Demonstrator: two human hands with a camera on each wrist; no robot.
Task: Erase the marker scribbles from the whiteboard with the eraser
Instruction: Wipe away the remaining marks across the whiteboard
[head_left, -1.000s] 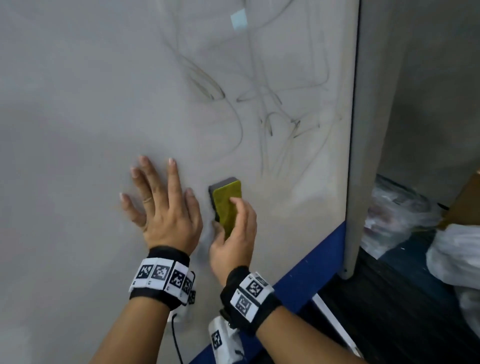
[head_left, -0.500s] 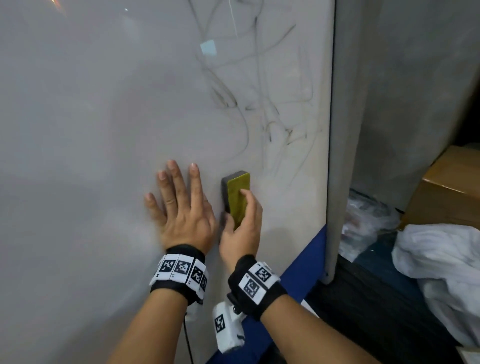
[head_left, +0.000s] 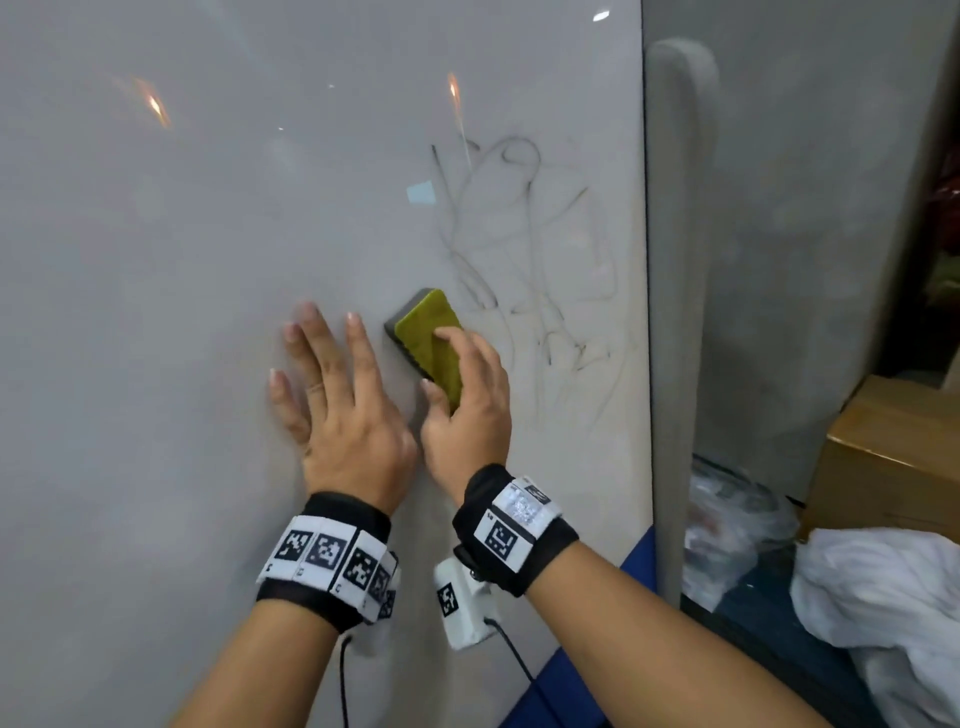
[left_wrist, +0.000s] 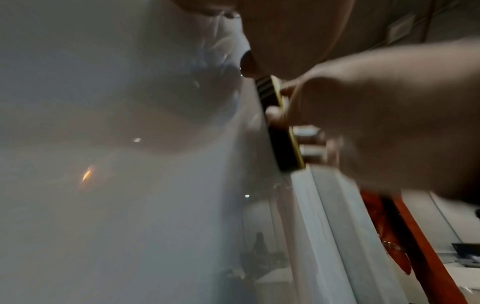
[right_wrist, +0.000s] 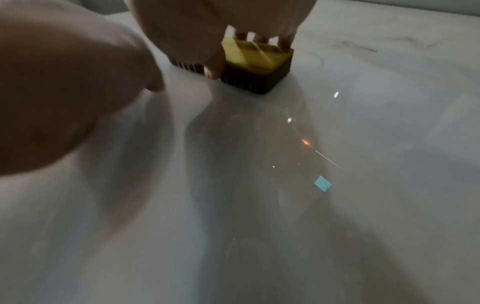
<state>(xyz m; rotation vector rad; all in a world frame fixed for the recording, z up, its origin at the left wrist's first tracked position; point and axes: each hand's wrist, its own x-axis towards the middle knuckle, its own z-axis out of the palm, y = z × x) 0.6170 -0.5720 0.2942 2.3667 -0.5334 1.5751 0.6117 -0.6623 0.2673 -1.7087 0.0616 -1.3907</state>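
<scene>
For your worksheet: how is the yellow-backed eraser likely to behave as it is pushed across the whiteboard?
The eraser is a flat block with a dark ribbed pad against the whiteboard, so it will probably slide rather than roll or tip. The right hand holds it by fingers and thumb alone, suggesting it is light. The glossy, reflective surface likely gives little resistance.

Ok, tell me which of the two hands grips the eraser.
The right hand: it grips the yellow-backed eraser, while the left hand lies flat, fingers spread, on the whiteboard.

Black wristbands (head_left: 332, 525) ringed with white tiles printed in black square codes are worn on 2 bare forearms; a white cabled box (head_left: 460, 605) is hung under the right wrist; a thin ring (head_left: 315, 387) is worn on 1 left finger
</scene>
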